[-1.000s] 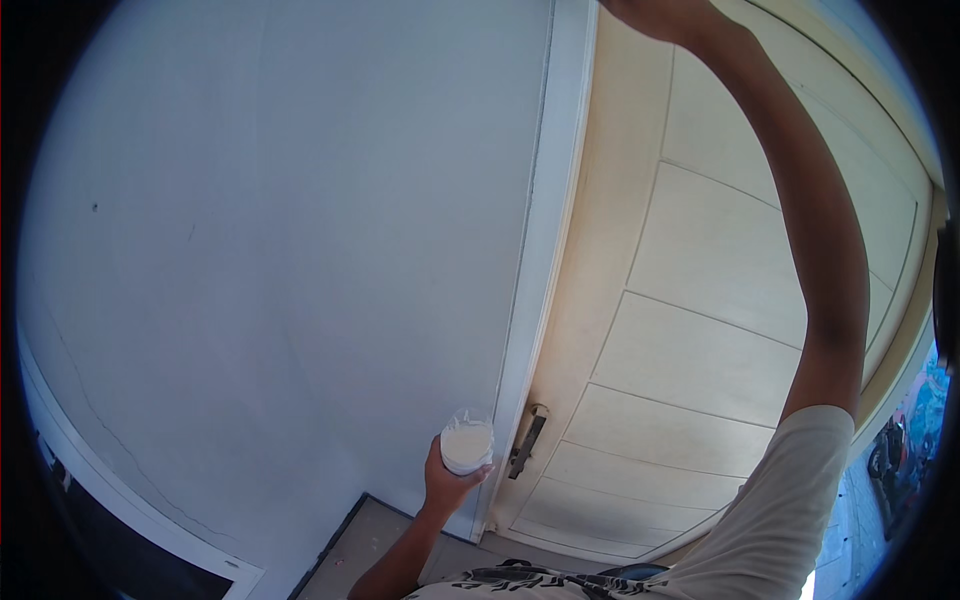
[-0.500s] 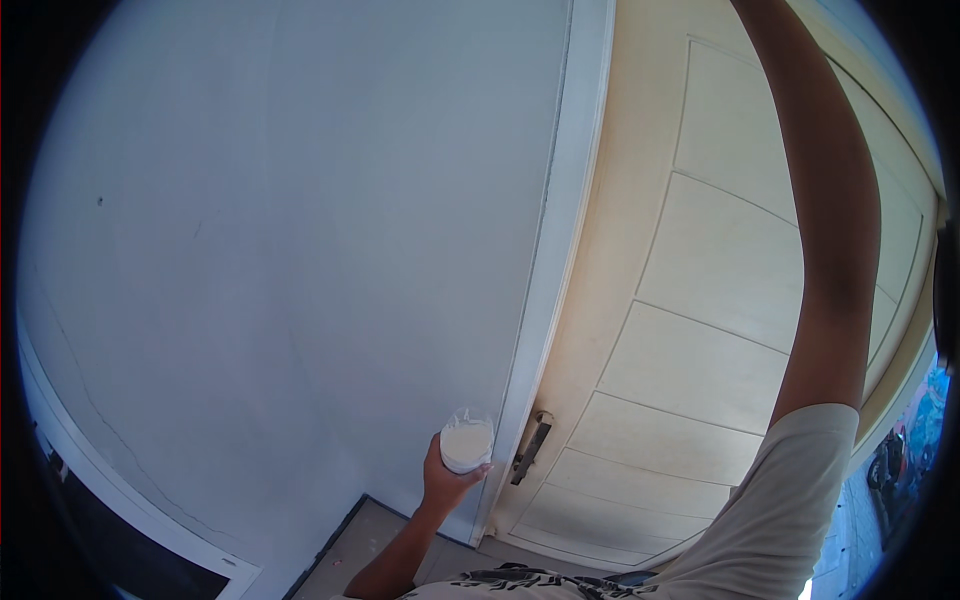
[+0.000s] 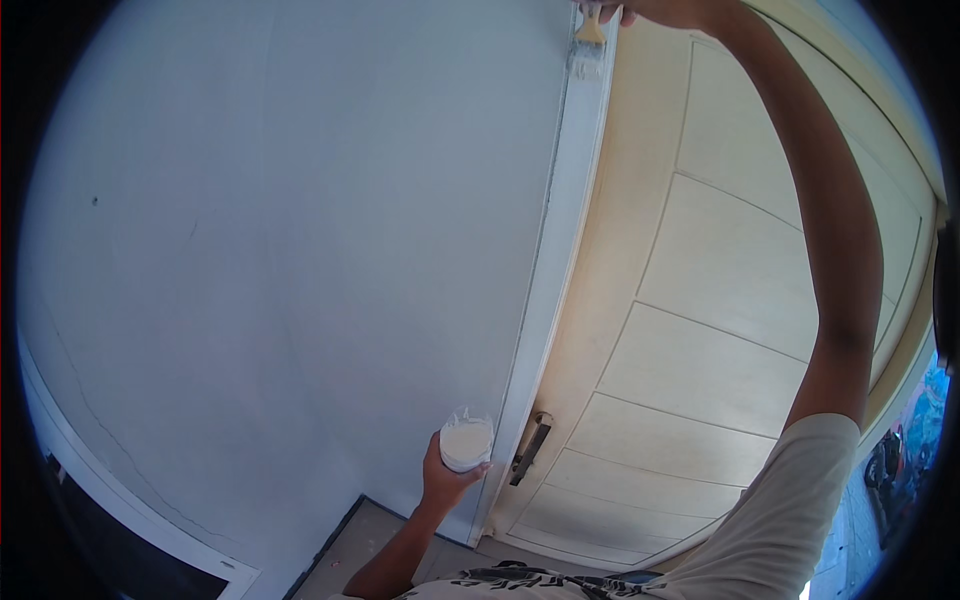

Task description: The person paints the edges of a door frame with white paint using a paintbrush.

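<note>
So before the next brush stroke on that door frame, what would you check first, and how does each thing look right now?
1. Brush on the white door frame: ok, bristles touch it near the top.
2. Right hand grip on the brush: cannot tell, the hand is cut off by the picture's edge.
3. Paint cup upright in the left hand: ok.
4. Paint in the cup: ok, nearly full.
5. Cup apart from the door handle: ok, though close.

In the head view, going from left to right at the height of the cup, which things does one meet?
White wall → left hand holding a small white cup → white door frame → dark door handle → cream panelled door → light sleeve of the raised right arm.
</note>
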{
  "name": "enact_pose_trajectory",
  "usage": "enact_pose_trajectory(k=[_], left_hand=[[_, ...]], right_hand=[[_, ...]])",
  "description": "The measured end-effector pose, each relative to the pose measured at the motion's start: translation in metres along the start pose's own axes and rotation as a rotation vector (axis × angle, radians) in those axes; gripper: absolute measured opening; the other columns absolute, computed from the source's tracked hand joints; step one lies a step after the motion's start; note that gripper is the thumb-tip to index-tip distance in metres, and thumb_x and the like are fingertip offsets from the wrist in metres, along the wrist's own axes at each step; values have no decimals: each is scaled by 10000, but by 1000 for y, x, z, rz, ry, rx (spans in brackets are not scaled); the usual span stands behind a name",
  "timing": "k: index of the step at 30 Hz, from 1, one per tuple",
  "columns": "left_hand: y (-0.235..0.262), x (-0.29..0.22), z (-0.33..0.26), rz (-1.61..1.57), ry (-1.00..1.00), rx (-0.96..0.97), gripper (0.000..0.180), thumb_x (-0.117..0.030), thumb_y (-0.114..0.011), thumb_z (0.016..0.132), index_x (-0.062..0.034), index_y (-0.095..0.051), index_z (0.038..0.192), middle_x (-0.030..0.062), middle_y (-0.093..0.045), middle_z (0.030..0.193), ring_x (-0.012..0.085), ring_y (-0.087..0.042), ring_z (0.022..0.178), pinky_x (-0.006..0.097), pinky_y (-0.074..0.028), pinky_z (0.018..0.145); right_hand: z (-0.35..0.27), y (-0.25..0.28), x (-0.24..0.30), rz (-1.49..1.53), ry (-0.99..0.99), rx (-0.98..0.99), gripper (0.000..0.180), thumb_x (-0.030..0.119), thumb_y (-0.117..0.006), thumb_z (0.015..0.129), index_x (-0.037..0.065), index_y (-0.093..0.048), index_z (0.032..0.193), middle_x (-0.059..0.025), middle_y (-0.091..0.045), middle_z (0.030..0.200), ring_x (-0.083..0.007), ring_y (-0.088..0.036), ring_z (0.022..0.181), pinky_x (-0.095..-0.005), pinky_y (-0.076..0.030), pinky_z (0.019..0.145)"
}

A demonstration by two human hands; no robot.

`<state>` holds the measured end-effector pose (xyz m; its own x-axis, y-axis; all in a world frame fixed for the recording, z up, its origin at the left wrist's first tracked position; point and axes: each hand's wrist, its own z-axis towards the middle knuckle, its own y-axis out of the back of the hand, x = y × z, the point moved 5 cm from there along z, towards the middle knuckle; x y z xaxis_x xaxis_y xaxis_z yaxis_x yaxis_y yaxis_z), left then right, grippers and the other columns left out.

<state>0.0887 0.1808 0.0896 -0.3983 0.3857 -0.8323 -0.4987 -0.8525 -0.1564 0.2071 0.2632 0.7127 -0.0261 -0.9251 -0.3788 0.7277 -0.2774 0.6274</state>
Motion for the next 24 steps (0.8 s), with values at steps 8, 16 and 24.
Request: enact_pose_trajectory(k=[8, 16, 24], left_hand=[[3, 9, -2, -20, 5, -33, 720, -41, -898, 677, -4, -515, 1285, 123, -650, 1162, 215, -655, 1085, 358, -539, 941], [5, 12, 1, 15, 23, -18, 714, -43, -901, 674, -5, -520, 1277, 123, -652, 1165, 217, -658, 1074, 361, -541, 935], [2, 1, -4, -1, 39, -5, 722, -19, -892, 665, -4, -514, 1279, 122, -652, 1169, 217, -659, 1079, 361, -541, 942]], right_hand=[[41, 69, -57, -175, 190, -599, 161, 112, -678, 915, -40, -707, 957, -153, -739, 881, -236, -706, 745, -346, -570, 691], [-65, -50, -1, -231, 424, -268, 97, -18, -668, 924, 37, -678, 1003, -89, -711, 915, -219, -707, 852, -343, -580, 717], [-33, 9, -28, 290, 71, -158, 145, 45, -601, 933, -16, -695, 1026, -123, -723, 929, -205, -701, 844, -352, -613, 765]])
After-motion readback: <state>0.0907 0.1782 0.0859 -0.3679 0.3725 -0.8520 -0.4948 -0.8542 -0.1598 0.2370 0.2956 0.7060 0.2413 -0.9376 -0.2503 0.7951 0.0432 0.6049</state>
